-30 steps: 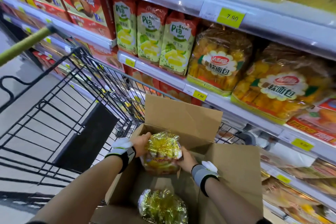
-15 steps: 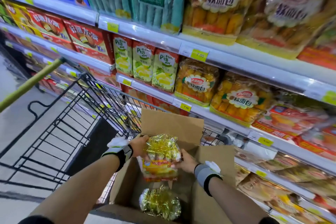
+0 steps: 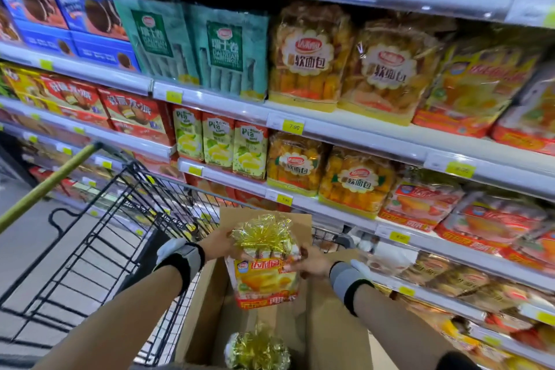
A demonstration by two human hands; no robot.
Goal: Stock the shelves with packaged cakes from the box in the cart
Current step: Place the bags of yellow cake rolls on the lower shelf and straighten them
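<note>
A yellow and red cake bag (image 3: 265,275) with a gold foil bow on top hangs above the open cardboard box (image 3: 336,327) in the cart. My left hand (image 3: 220,245) grips its upper left side. My right hand (image 3: 312,261) grips its upper right side. Both wrists wear grey bands. A second cake bag (image 3: 256,350) with the same gold bow lies deep in the box. Shelves (image 3: 345,128) of packaged cakes rise in front of me, with matching orange and red bags (image 3: 468,90) at the right.
The black wire shopping cart (image 3: 99,237) with a yellow-green handle (image 3: 45,186) stands at the left, its child seat folded. Shelf rows hold blue boxes, green roll packs, red boxes and soft-bread bags. Yellow price tags line the shelf edges. Grey floor shows lower left.
Both hands have lifted the cake bag higher out of the box. My view has tilted up, so more upper shelves show.
</note>
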